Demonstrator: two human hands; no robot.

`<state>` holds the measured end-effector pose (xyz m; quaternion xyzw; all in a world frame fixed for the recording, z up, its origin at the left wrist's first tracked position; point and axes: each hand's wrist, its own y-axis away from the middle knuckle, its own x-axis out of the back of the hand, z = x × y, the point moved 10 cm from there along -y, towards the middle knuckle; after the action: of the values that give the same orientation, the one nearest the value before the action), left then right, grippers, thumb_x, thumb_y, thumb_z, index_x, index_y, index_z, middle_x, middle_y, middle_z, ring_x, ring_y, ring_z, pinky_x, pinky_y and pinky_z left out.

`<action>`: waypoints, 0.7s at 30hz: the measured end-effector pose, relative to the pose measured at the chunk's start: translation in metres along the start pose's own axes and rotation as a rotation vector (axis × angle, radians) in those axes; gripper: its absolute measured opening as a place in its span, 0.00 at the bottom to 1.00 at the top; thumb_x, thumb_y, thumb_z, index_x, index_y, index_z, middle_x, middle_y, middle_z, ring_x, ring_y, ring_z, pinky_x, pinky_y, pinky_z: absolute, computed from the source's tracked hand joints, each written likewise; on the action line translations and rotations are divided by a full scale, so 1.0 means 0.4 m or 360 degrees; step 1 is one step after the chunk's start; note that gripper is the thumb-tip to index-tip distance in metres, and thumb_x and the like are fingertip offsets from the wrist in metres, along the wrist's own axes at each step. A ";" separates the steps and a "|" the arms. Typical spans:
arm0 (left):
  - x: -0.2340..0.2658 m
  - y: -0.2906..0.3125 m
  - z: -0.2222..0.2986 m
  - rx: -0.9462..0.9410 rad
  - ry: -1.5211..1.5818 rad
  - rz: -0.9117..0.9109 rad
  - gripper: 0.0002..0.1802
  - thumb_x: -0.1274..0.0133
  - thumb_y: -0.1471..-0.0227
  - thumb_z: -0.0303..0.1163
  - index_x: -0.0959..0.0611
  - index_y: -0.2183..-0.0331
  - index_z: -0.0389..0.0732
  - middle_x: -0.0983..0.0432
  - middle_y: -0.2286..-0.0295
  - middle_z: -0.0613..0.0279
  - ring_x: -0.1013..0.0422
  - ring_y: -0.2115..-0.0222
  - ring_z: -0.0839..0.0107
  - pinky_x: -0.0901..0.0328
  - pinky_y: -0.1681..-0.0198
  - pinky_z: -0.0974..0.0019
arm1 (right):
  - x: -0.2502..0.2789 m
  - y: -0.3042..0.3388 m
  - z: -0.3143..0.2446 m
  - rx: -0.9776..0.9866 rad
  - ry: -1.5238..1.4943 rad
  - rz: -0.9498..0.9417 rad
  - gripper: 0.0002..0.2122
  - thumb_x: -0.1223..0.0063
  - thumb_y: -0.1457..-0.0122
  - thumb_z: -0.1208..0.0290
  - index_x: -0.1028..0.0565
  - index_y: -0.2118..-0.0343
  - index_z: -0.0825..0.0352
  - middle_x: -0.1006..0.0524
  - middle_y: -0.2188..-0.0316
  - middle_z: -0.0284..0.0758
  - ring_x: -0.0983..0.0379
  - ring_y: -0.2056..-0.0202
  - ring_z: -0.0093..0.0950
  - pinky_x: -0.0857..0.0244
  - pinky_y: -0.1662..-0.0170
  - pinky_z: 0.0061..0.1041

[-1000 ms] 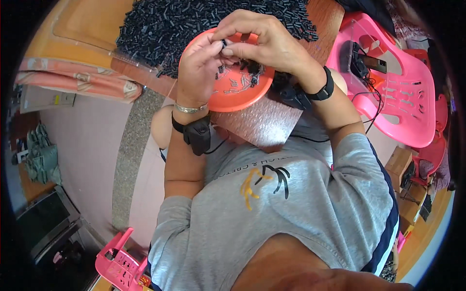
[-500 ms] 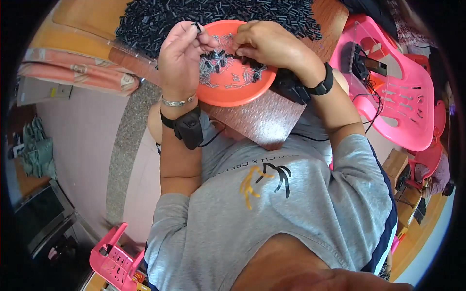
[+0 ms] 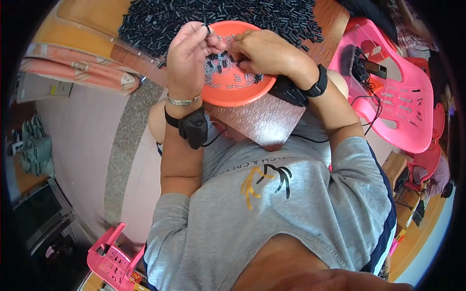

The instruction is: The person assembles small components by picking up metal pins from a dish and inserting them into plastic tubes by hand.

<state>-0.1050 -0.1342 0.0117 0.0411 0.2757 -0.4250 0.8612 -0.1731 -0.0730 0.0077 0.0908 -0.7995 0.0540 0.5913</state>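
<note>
The left hand (image 3: 190, 53) is raised above the left rim of an orange plastic dish (image 3: 238, 92), its thumb and forefinger pressed together in a grip on one small black tube piece (image 3: 208, 29). The piece is tiny; its long axis seems to run roughly up and away from the person, though this is hard to tell. The right hand (image 3: 264, 51) is curled over the dish's upper right part, fingertips bunched down among the pieces there; whether its grip pinches one cannot be told.

Going left to right: a folded pink and cream cloth (image 3: 77, 70) lies at the far left on the table (image 3: 267, 121). Next comes the left forearm with a thin silver bracelet (image 3: 183, 101) and a black strapped wrist device (image 3: 194, 127). The dish is round, shallow and smooth, with a scatter of short black cylinders (image 3: 228, 80) inside. Behind it, a large heap of the same dark tube pieces (image 3: 165, 19) covers the table's far side. The table surface is glossy reddish-brown with a speckled grain. The right wrist wears a black band (image 3: 318, 83). At the far right stands a bright pink plastic chair (image 3: 403, 106) with slotted seat, holding dark gadgets and cables.

Compared with half a second ago, the left hand has lifted a little higher and the dish sits lower and more central in view; the right hand remains over the dish.
</note>
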 end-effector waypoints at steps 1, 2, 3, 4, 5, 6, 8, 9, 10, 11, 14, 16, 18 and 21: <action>-0.002 0.000 0.000 0.0001 -0.0002 -0.0005 0.10 0.61 0.43 0.31 0.28 0.68 0.35 0.30 0.74 0.60 0.30 0.70 0.67 0.36 0.64 0.67 | 0.002 0.001 -0.001 -0.0001 0.0007 0.0011 0.10 0.43 0.58 0.74 0.26 0.69 0.66 0.25 0.72 0.38 0.27 0.68 0.37 0.33 0.64 0.32; -0.003 0.000 -0.001 0.0005 -0.0010 0.0002 0.10 0.60 0.43 0.31 0.28 0.68 0.35 0.30 0.74 0.60 0.30 0.70 0.67 0.36 0.64 0.68 | -0.001 -0.001 0.006 -0.0004 0.0007 0.0016 0.10 0.43 0.58 0.74 0.26 0.69 0.66 0.25 0.72 0.38 0.27 0.68 0.37 0.33 0.64 0.32; -0.005 -0.001 0.000 0.0008 -0.0018 0.0008 0.10 0.60 0.43 0.32 0.29 0.68 0.35 0.30 0.74 0.60 0.30 0.70 0.67 0.36 0.64 0.68 | 0.007 -0.004 0.015 0.0012 -0.0115 0.0116 0.09 0.43 0.56 0.75 0.26 0.69 0.67 0.25 0.72 0.38 0.26 0.68 0.34 0.33 0.65 0.29; -0.011 -0.001 0.000 0.0008 -0.0021 0.0000 0.10 0.60 0.43 0.32 0.29 0.68 0.35 0.30 0.74 0.60 0.30 0.70 0.67 0.36 0.64 0.68 | 0.022 -0.004 0.019 0.0027 -0.0236 0.0218 0.08 0.44 0.54 0.76 0.26 0.69 0.67 0.24 0.72 0.37 0.26 0.69 0.31 0.33 0.65 0.27; -0.013 0.000 -0.001 0.0017 -0.0020 0.0035 0.09 0.59 0.44 0.31 0.29 0.69 0.36 0.30 0.75 0.61 0.30 0.72 0.70 0.36 0.65 0.70 | 0.026 -0.003 0.023 0.0024 -0.0232 0.0227 0.08 0.44 0.54 0.76 0.26 0.69 0.67 0.24 0.72 0.37 0.26 0.69 0.31 0.33 0.65 0.27; -0.013 0.001 0.000 0.0025 -0.0019 0.0069 0.08 0.58 0.45 0.31 0.29 0.70 0.37 0.29 0.76 0.61 0.30 0.73 0.72 0.36 0.66 0.71 | 0.026 0.000 0.052 -0.0131 -0.0788 0.0229 0.07 0.45 0.50 0.76 0.26 0.68 0.69 0.24 0.73 0.34 0.27 0.69 0.24 0.33 0.65 0.22; -0.016 0.001 -0.007 0.0048 0.0002 0.0052 0.08 0.58 0.45 0.31 0.28 0.70 0.37 0.29 0.76 0.62 0.30 0.73 0.72 0.36 0.66 0.71 | 0.054 0.004 0.083 -0.0181 -0.1457 0.0402 0.06 0.46 0.47 0.75 0.25 0.67 0.70 0.23 0.73 0.32 0.27 0.70 0.17 0.33 0.67 0.17; -0.021 0.002 -0.010 0.0053 0.0003 0.0043 0.08 0.58 0.45 0.31 0.28 0.70 0.37 0.29 0.76 0.62 0.30 0.73 0.72 0.36 0.66 0.72 | 0.088 0.011 0.089 -0.0080 -0.1571 0.0572 0.07 0.46 0.47 0.74 0.24 0.66 0.71 0.22 0.73 0.32 0.26 0.71 0.18 0.32 0.70 0.18; -0.032 0.005 -0.015 0.0076 0.0009 0.0025 0.08 0.58 0.45 0.31 0.28 0.69 0.36 0.29 0.75 0.62 0.30 0.74 0.73 0.36 0.66 0.72 | 0.102 0.016 0.098 -0.0066 -0.1715 0.0640 0.08 0.45 0.46 0.73 0.23 0.65 0.70 0.22 0.72 0.31 0.27 0.70 0.17 0.33 0.66 0.16; -0.041 0.007 -0.022 0.0099 0.0011 0.0016 0.08 0.58 0.45 0.31 0.27 0.69 0.36 0.29 0.75 0.62 0.31 0.74 0.73 0.36 0.66 0.72 | 0.113 0.019 0.098 -0.0059 -0.1706 0.0654 0.08 0.45 0.46 0.73 0.23 0.65 0.70 0.22 0.72 0.31 0.27 0.70 0.17 0.33 0.66 0.16; -0.065 0.014 -0.041 0.0171 0.0005 -0.0054 0.09 0.58 0.46 0.31 0.27 0.68 0.35 0.29 0.75 0.63 0.30 0.73 0.73 0.36 0.66 0.72 | 0.120 0.031 0.105 -0.0127 -0.2126 0.0700 0.08 0.44 0.46 0.72 0.23 0.65 0.69 0.22 0.71 0.31 0.28 0.69 0.17 0.33 0.63 0.16; -0.080 0.013 -0.050 0.0212 0.0036 -0.0169 0.09 0.58 0.45 0.31 0.29 0.66 0.35 0.30 0.73 0.60 0.31 0.71 0.69 0.36 0.64 0.69 | 0.120 0.031 0.109 -0.0111 -0.2123 0.0721 0.08 0.44 0.46 0.72 0.23 0.65 0.69 0.22 0.71 0.31 0.28 0.68 0.17 0.33 0.62 0.17; -0.082 0.011 -0.057 0.0225 0.0039 -0.0181 0.09 0.58 0.45 0.32 0.29 0.66 0.35 0.30 0.73 0.60 0.31 0.71 0.69 0.36 0.64 0.69 | 0.124 0.034 0.106 -0.0094 -0.2089 0.0723 0.08 0.44 0.46 0.72 0.23 0.65 0.69 0.22 0.70 0.31 0.28 0.68 0.17 0.34 0.61 0.17; -0.086 0.012 -0.063 0.0246 0.0066 -0.0188 0.10 0.57 0.45 0.32 0.29 0.65 0.35 0.30 0.73 0.60 0.31 0.70 0.68 0.36 0.64 0.68 | 0.128 0.034 0.103 -0.0092 -0.2025 0.0734 0.09 0.44 0.46 0.72 0.23 0.65 0.70 0.22 0.71 0.31 0.28 0.68 0.17 0.34 0.61 0.17</action>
<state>-0.1294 -0.0991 0.0072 0.0999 0.2619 -0.4942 0.8229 -0.2291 -0.0717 0.0449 -0.0838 -0.9919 0.0934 -0.0188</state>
